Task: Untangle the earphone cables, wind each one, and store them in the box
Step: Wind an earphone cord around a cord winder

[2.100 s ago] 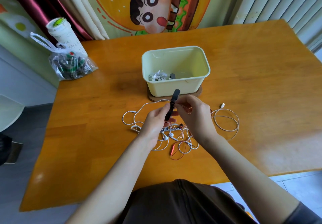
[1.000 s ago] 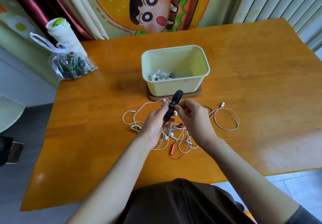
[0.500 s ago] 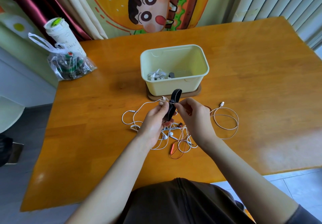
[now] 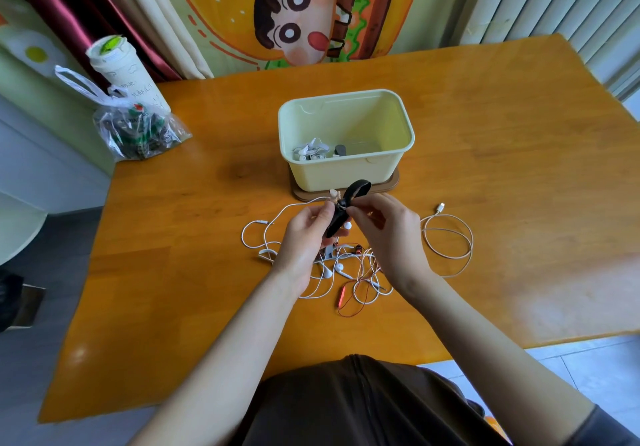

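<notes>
A pale yellow box [image 4: 349,171] stands on a brown lid at mid-table, with a wound white earphone [image 4: 310,150] and a dark piece inside. Just in front of it, my left hand [image 4: 304,237] grips a black strap [image 4: 348,208] held upright, its top bent into a loop. My right hand [image 4: 388,234] pinches the same strap near its middle, where a white earphone cable crosses it. Under both hands lies a tangle of white and red earphone cables [image 4: 349,272] on the table. A white earbud hangs beside the strap.
A loosely coiled white charging cable [image 4: 450,237] lies right of the tangle. A plastic bag [image 4: 138,130] and a white lidded cup [image 4: 121,64] sit at the table's far left corner. The table's near edge runs close to my body.
The strap's top end has bent over into a loop toward the right. Both hands have stayed above the tangle, shifting slightly toward the box.
</notes>
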